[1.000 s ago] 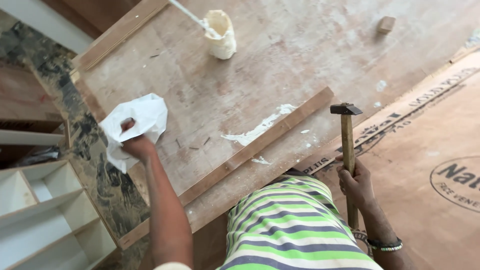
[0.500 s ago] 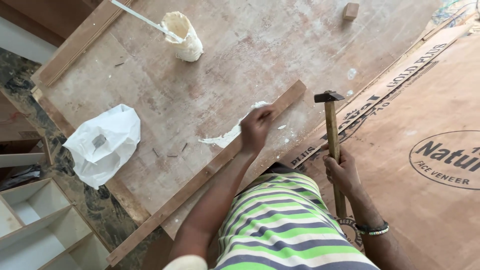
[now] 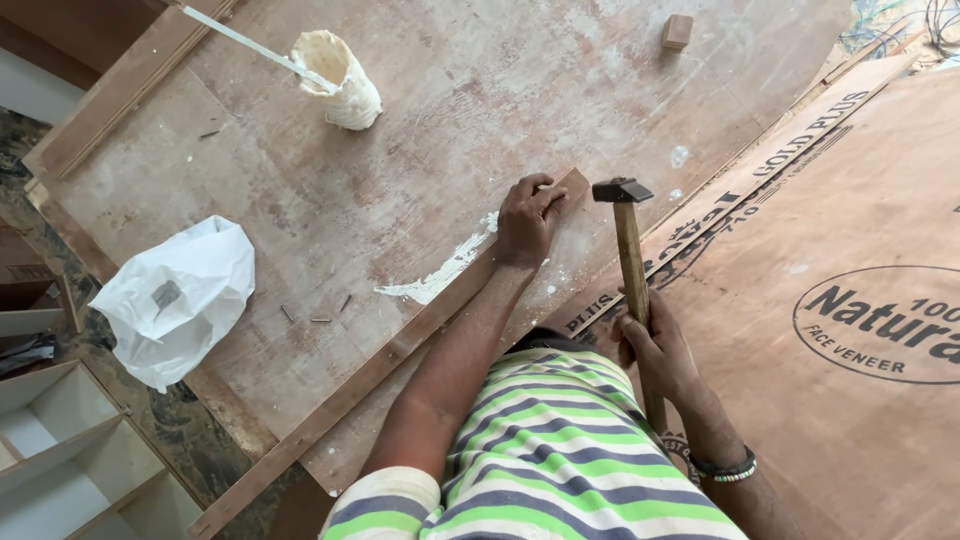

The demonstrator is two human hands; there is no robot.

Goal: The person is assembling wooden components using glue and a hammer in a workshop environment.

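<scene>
Left hand [image 3: 527,222] lay pressed on the upper end of the long narrow wooden strip [image 3: 400,350], fingers pinched together there; whether they held a nail could not be told. The strip ran diagonally across the worn plywood board [image 3: 480,110], beside a white glue smear [image 3: 440,280]. Right hand [image 3: 655,350] was closed around the wooden-handled steel hammer [image 3: 630,250], head raised just right of the strip's end. Glue-caked container [image 3: 340,80] stood near the board's far edge; white plastic bag [image 3: 175,295] lay at its left edge.

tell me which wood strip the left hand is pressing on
The long diagonal wood strip with white glue smeared beside it; the left hand rests on its upper end. The other strip edges the board's far-left side, untouched.
</scene>
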